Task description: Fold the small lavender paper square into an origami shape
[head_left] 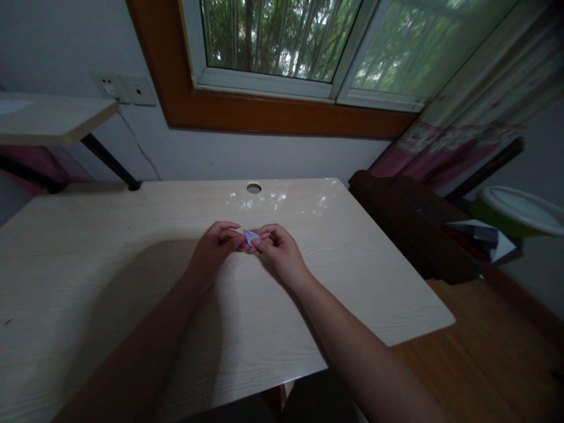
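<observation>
A small piece of folded purple paper [251, 236] is held between both hands, just above the middle of the pale wooden table [352, 294]. My left hand [218, 242] pinches its left side, with the thumb stretched toward it and the fingers curled behind. On the other side my right hand [279, 247] grips the paper, its thumb pressing on the front. The paper has a pointed top and a crease showing. Fingertips hide its lower and side edges.
A round cable hole [254, 188] pierces the table's far edge. At the left, a raised shelf [57, 120] stands on black legs. Beyond the table are a window [282, 41] and wall sockets [123, 89]. To the right sit dark brown furniture [396, 211] and a green tub [520, 211].
</observation>
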Tool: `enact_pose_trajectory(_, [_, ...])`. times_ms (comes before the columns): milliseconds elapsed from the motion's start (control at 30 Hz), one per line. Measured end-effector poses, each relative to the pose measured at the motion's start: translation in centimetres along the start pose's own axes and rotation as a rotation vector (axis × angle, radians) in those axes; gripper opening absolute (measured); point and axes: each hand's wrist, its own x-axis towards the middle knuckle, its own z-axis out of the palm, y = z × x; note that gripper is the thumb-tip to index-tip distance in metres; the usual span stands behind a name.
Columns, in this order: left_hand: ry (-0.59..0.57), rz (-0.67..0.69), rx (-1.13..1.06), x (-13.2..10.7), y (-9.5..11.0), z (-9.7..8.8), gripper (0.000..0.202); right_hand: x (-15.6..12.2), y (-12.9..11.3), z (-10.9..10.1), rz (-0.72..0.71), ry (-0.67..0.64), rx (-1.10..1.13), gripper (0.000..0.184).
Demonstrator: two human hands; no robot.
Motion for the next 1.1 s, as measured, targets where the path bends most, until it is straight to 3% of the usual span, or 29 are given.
enact_pose_trajectory(100, [0.004, -0.057, 0.045, 0.0, -0.1, -0.1, 0.022, -0.1, 0.0, 0.3, 0.0, -0.012, -0.001, 0.027])
enact_pose_trajectory(267, [0.028, -0.061, 0.092, 0.0, 0.0, -0.1, 0.023, -0.4, -0.3, 0.5, 0.004, -0.046, -0.058, 0.025])
enact_pose_trajectory(500, [0.001, -0.064, 0.121, -0.1, 0.3, 0.0, 0.018, -0.5, -0.8, 0.0, -0.215, -0.006, -0.389, 0.011])
enact_pose_trajectory(800, [-0.016, -0.056, 0.126, 0.0, 0.0, 0.0, 0.018, -0.4, 0.0, -0.1, -0.194, 0.008, -0.343, 0.012])
enact_pose_trajectory(1100, [-0.039, 0.005, 0.057, -0.2, 0.0, 0.4, 0.034, -0.1, 0.3, -0.1, -0.11, 0.065, -0.343, 0.02])
